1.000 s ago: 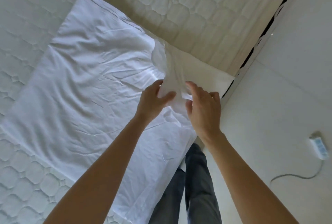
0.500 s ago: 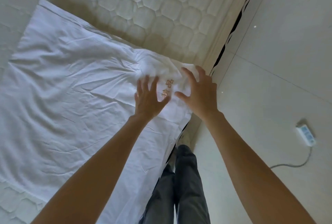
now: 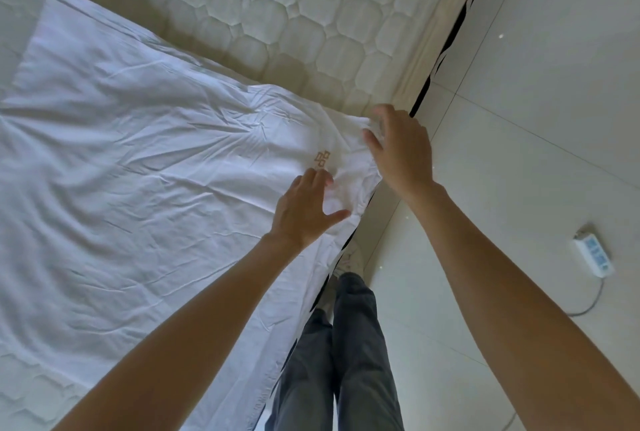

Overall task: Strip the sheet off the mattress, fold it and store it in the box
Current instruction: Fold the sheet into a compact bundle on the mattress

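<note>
A white sheet (image 3: 138, 167) lies folded flat on the quilted mattress (image 3: 284, 8), its near corner reaching the bed's edge. A small gold embroidered mark (image 3: 322, 159) shows near that corner. My left hand (image 3: 308, 209) rests flat on the sheet just below the mark, fingers spread. My right hand (image 3: 401, 146) is at the sheet's corner by the mattress edge, fingers curled on the cloth there. No box is in view.
Pale floor tiles (image 3: 536, 119) run along the right of the bed. A white power strip (image 3: 594, 254) with its cord lies on the floor at the right. My legs in grey trousers (image 3: 346, 344) stand against the bed's edge.
The corner that both hands held up a second ago now lies flat on the sheet. My left hand has slid back toward me; my right hand has moved right to the corner.
</note>
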